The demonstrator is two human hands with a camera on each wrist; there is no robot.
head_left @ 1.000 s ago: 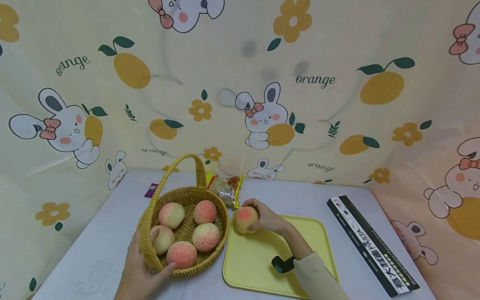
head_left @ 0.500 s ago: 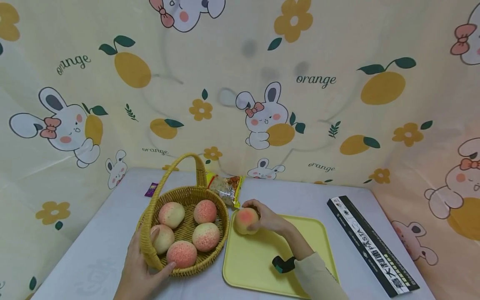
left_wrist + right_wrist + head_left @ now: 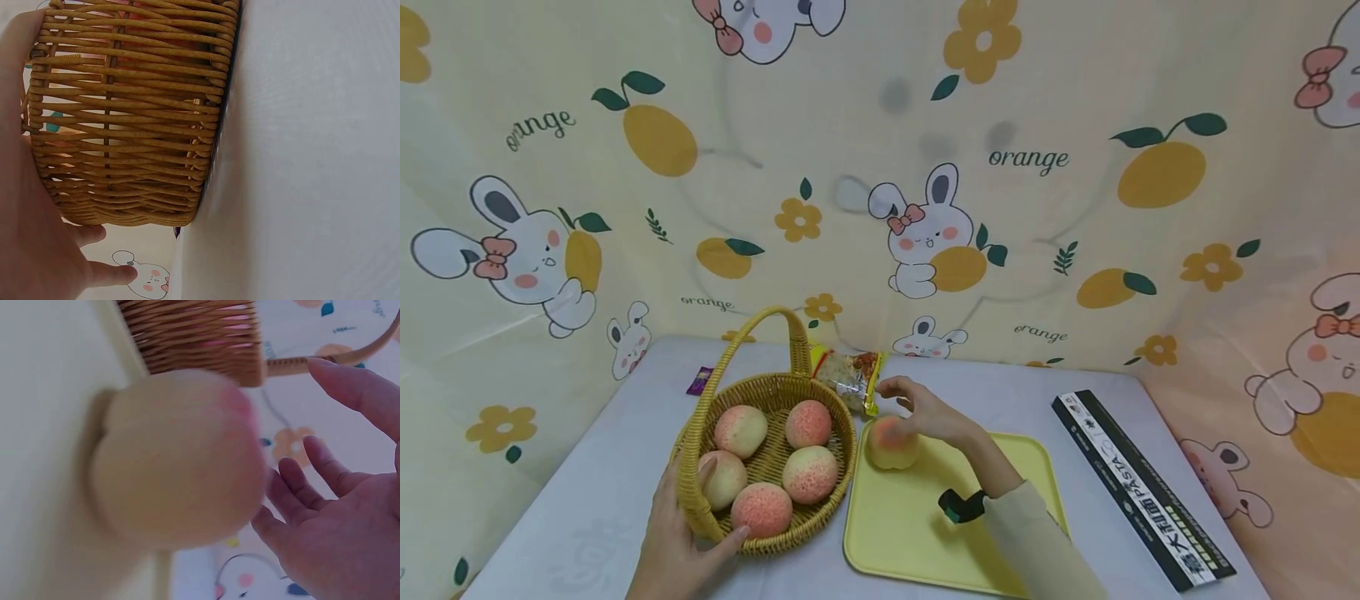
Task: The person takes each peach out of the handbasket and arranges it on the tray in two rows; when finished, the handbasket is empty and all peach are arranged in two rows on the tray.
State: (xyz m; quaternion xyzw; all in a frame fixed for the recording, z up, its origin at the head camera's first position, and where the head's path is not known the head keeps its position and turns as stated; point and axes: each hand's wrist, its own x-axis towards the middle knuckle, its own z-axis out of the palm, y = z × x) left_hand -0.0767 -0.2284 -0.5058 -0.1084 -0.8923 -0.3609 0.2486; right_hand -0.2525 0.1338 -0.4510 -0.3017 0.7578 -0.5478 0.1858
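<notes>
My left hand (image 3: 673, 542) grips the side of a wicker basket (image 3: 808, 533), its thumb over the front rim. In the left wrist view, fingers (image 3: 112, 275) of that hand reach along the basket's woven wall (image 3: 131, 125). Inside the basket lie several speckled pink-and-cream peaches (image 3: 810, 475). Another peach (image 3: 891, 454) sits on the far left corner of a yellow tray (image 3: 917, 533). Just above it, my right hand (image 3: 932, 414) has its fingers spread. The right wrist view shows the peach (image 3: 175, 469) outside the grasp of the hand (image 3: 344, 531); whether a fingertip touches it I cannot tell.
Behind the basket lies a clear-and-yellow snack packet (image 3: 852, 379). A small purple packet (image 3: 700, 381) is at the back left. On the right, a long black-and-white pasta box (image 3: 1138, 487) lies slanted. A printed cloth wall (image 3: 850, 125) closes off the back.
My right hand has let go of the peach on the tray and lifted slightly, its fingers opening. My left hand keeps its hold on the basket.
</notes>
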